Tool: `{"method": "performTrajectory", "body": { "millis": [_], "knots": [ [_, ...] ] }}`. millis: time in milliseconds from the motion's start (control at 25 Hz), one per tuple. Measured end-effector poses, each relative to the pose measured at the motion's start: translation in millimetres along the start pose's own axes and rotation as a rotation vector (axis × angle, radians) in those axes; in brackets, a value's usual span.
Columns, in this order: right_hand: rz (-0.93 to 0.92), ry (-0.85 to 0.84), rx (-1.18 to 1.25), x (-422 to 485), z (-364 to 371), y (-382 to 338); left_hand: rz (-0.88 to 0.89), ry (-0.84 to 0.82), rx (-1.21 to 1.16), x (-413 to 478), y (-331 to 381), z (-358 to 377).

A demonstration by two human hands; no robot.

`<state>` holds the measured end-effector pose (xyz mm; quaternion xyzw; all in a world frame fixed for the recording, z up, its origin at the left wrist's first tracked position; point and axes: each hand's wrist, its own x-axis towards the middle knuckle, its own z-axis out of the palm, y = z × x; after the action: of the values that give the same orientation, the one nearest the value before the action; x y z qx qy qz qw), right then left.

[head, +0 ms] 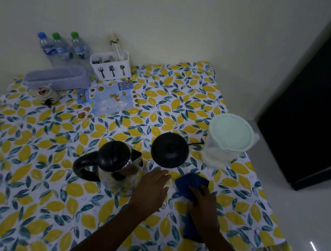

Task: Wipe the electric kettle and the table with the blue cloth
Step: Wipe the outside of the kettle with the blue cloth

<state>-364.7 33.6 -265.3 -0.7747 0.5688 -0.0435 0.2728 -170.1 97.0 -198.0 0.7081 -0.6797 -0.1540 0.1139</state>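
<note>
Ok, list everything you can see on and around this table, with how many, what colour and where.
electric kettle: 1, steel with black lid and handle, centre of table, off its base
kettle base: 1, black, right of and behind the kettle, cord running right
blue cloth: 1, dark blue, on the table under the right hand
plastic jug: 1, clear with pale green lid, right edge
water bottles: 3, clear, one blue cap and two green, far left by the wall
cutlery holder: 1, white, beside the bottles
lidded box: 1, pale lilac, far left
small mug: 1, patterned, in front of the box
sticker sheet: 1, light blue, far centre
tablecloth: 1, white with yellow lemons
left hand: flat beside the kettle
right hand: pressing the cloth
</note>
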Motion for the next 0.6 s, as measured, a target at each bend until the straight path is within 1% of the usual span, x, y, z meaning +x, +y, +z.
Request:
{"method": "performTrajectory", "body": {
  "millis": [120,200,280,360,400,440,520,600],
  "knots": [
    [-0.061,0.117,0.236,11,-27,-40,-0.029,0.268,-0.053,-10,-12,-36],
    [-0.175,0.193,0.38,21,-48,-78,-0.045,0.439,-0.042,-19,-25,-59],
    [-0.299,0.201,0.488,30,-67,-115,-0.113,0.542,-0.036,-27,-41,-80],
    [-0.398,0.159,0.532,39,-76,-151,-0.279,0.554,-0.052,-36,-62,-94],
    [-0.443,0.123,0.531,43,-77,-170,-0.362,0.528,-0.077,-41,-72,-100],
    [-0.484,0.077,0.511,46,-75,-188,-0.404,0.493,-0.101,-47,-82,-104],
    [-0.558,-0.031,0.391,54,-63,-218,-0.359,0.444,-0.168,-54,-95,-108],
    [-0.59,-0.139,0.224,64,-53,-242,-0.312,0.443,-0.288,-59,-101,-112]
  ]
}}
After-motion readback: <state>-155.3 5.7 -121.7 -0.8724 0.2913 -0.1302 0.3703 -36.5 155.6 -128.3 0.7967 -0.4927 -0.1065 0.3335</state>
